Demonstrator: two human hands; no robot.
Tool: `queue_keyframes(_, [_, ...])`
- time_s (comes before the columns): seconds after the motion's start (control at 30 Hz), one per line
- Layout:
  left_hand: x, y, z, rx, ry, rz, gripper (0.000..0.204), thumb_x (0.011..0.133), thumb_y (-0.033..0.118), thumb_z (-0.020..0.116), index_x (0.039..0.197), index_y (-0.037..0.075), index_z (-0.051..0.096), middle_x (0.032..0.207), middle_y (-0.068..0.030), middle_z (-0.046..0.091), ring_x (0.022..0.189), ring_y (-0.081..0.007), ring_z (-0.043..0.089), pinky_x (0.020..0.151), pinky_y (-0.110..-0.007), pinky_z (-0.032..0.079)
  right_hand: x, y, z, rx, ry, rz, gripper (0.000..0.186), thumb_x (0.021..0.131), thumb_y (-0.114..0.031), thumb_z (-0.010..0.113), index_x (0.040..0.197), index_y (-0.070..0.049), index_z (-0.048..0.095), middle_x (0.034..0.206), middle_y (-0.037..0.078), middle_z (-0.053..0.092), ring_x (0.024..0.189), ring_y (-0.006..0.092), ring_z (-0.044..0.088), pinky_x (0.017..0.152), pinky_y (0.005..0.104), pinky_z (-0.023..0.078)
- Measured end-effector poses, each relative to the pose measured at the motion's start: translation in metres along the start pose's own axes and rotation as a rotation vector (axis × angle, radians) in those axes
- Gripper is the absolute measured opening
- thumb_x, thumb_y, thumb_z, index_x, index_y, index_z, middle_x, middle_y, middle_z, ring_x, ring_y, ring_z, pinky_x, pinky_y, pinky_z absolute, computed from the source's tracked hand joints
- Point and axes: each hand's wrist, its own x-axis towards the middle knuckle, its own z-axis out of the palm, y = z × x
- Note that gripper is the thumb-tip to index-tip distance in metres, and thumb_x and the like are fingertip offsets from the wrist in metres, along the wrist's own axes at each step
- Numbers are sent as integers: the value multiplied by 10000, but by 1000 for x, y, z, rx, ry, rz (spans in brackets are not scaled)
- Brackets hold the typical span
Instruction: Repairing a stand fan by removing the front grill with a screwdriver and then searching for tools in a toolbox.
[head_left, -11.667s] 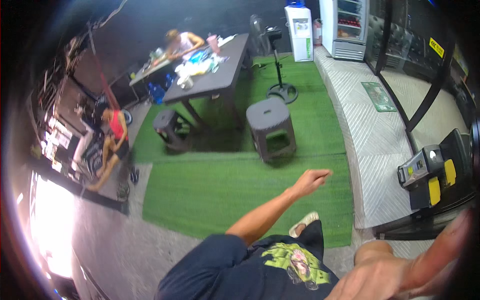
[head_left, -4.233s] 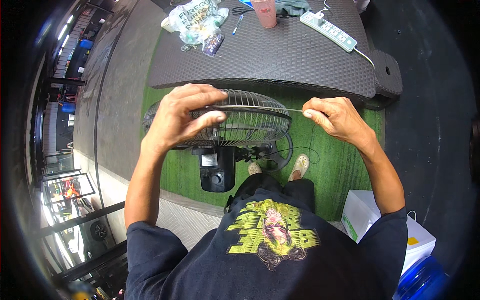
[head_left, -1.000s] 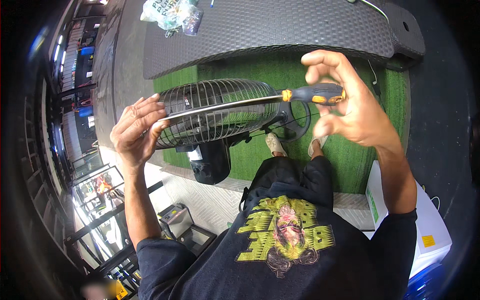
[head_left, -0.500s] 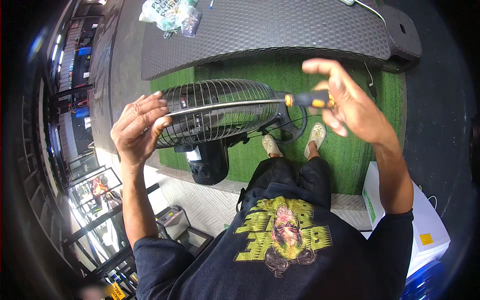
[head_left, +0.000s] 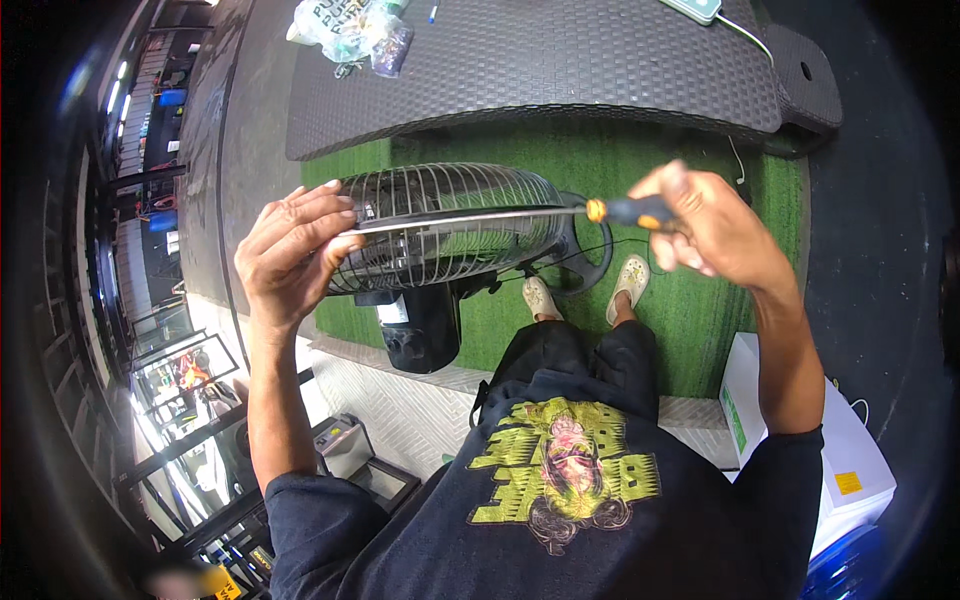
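A black standing fan is tipped over, its wire guard crossways before me, its motor housing below. My left hand is closed on the left part of the guard's rim, where a thin metal strip or rod runs rightward along it. My right hand, partly blurred, is closed round a black-and-yellow screwdriver handle at the right end of that line; I cannot tell where the screwdriver's shaft ends.
Beyond the fan stands a woven-pattern dark table with plastic bags, a pen and a power strip; a matching stool is beside it. Green matting lies underfoot. A white box is at right, glass-and-frame fronts at left.
My right hand's raised fingers have curled down round the screwdriver handle and the handle has shifted a little. My left hand stays on the rim, slightly further right in view.
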Motion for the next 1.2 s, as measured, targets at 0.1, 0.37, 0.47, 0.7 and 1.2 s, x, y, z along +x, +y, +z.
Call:
queue_keyframes(0.1, [1,2,-2,-30,-19,-25,230,720,233,734,805,27,677,835,-95,676,932,-253,645,839,-394,487,0,9,12,-433,112,-329,235,837,-172,642,990,-33,531,796,19,557,677,59,506,633,214,432])
queue_keyframes(0.37, [-4,-1,-3,-17,-16,-66,271,689,255,755,840,42,686,875,-83,683,934,-232,641,839,-377,490,4,2,18,-136,52,0,404,935,-376,473,1109,-14,516,737,19,524,442,15,355,403,164,302])
queue_keyframes(0.47, [0,8,-6,-22,-11,-154,369,634,301,779,881,42,687,919,-90,679,917,-223,639,810,-345,502,7,5,17,-419,102,-89,287,892,-279,570,915,8,577,660,27,546,565,79,471,553,242,409])
queue_keyframes(0.7, [-3,5,-6,-3,-38,-136,455,596,338,790,926,48,674,987,-89,660,920,-223,631,781,-329,508,12,12,21,-523,198,-618,348,744,-175,737,1032,-58,579,958,27,538,901,123,517,736,273,428])
queue_keyframes(1.2, [4,4,-25,-23,-378,-259,827,509,534,778,1177,100,557,1210,-104,562,1169,-304,489,992,-431,365,10,18,8,-1098,522,-1166,348,608,-2,751,929,-61,630,824,61,555,780,213,556,640,309,466])
